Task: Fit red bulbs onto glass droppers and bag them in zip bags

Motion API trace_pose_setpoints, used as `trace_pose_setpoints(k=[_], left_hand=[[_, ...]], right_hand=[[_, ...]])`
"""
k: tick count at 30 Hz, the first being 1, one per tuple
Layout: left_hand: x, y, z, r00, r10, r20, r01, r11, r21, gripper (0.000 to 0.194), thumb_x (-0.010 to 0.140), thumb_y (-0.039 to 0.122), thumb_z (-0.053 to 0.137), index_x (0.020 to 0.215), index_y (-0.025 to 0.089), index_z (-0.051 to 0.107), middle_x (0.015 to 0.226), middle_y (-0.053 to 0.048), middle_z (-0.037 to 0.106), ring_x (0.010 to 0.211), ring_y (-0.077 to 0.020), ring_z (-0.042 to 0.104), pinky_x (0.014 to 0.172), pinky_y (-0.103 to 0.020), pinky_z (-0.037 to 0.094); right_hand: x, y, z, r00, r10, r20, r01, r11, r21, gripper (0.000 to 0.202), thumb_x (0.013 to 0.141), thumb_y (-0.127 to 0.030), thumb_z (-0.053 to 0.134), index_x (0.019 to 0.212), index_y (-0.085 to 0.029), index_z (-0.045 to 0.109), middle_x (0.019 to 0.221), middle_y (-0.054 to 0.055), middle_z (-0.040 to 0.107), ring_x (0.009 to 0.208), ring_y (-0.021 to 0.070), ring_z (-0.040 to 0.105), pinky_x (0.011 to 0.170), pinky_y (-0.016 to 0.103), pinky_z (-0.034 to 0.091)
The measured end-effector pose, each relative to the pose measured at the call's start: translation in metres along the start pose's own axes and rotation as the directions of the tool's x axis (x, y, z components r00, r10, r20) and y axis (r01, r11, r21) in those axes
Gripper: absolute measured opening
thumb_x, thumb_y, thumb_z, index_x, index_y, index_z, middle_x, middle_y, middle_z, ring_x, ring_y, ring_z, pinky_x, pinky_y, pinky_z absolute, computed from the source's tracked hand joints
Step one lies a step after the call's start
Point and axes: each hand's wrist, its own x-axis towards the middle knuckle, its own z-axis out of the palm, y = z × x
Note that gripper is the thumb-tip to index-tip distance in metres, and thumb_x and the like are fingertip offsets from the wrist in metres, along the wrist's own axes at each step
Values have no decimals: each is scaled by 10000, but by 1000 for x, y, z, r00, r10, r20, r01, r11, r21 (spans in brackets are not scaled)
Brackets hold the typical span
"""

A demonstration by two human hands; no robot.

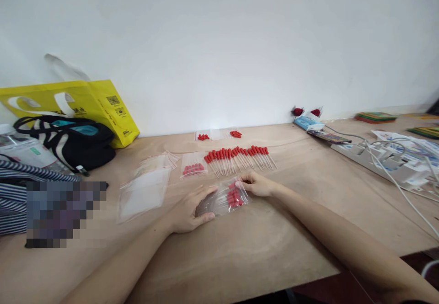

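Note:
A clear plastic bag (221,200) holding several red-topped droppers (234,195) lies near the front of the table. My left hand (192,209) rests at its left end, thumb and fingers apart on either side of the plastic. At its upper right corner my right hand (255,183) pinches the edge. Behind the hands stretches a row of loose droppers with red bulbs (240,157). Left of that row sits a filled bag (194,166). Flat zip bags (146,192) are stacked beyond my left hand.
Two small bags of red pieces (203,137) (236,134) lie near the wall. A yellow bag (116,107) and black bag (78,144) stand left. On the right are a power strip (377,164), cables and paper.

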Motion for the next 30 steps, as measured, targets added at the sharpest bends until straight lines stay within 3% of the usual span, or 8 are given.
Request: trace_pose_setpoints(k=[9, 15, 19, 22, 27, 30], left_hand=[[0, 0, 1, 1000, 8, -10, -8, 1000, -22, 581, 806, 396, 509, 1326, 231, 309, 1372, -74, 370, 1273, -280, 292, 1033, -490, 256], [1, 1, 1, 999, 20, -28, -21, 1000, -13, 573, 807, 406, 506, 1321, 232, 320, 1365, -70, 383, 1271, -270, 300, 1036, -473, 263], [1, 4, 0, 999, 36, -38, -36, 999, 2, 562, 812, 403, 494, 1318, 233, 320, 1354, -65, 399, 1255, -252, 335, 1042, -460, 258], [1, 3, -1, 999, 40, -35, -40, 999, 6, 564, 814, 400, 492, 1321, 227, 312, 1357, -70, 393, 1260, -252, 325, 1040, -458, 260], [1, 2, 0, 999, 31, -40, -30, 1000, 5, 557, 815, 412, 493, 1314, 233, 321, 1355, -70, 395, 1264, -255, 315, 1032, -460, 273], [1, 3, 0, 999, 30, -36, -30, 1000, 4, 544, 815, 392, 494, 1307, 227, 332, 1345, -73, 408, 1260, -254, 323, 1037, -466, 261]], right_hand=[[2, 8, -3, 972, 35, -230, -26, 999, 41, 415, 634, -509, 642, 808, -134, 680, 791, 46, 678, 725, 153, 594, 774, 322, 437], [7, 16, 8, 940, 51, -338, -60, 998, -17, 343, 651, -477, 643, 687, -137, 670, 644, 30, 650, 589, 138, 562, 572, 257, 437], [4, 11, 10, 962, -24, -273, -9, 993, -118, 287, 716, -442, 595, 714, -167, 676, 703, 22, 658, 656, 141, 566, 595, 244, 427], [-1, 5, 6, 978, -45, -205, 25, 995, -96, 318, 723, -455, 582, 732, -147, 665, 690, 20, 643, 620, 120, 543, 591, 240, 415], [-5, 3, 3, 985, 28, -168, -31, 999, -10, 340, 576, -438, 712, 645, -125, 599, 515, -45, 505, 455, 53, 401, 444, 189, 308], [-5, 5, 6, 985, 29, -170, -34, 999, -28, 317, 557, -405, 729, 634, -135, 581, 472, -73, 426, 426, 38, 340, 414, 181, 256]])
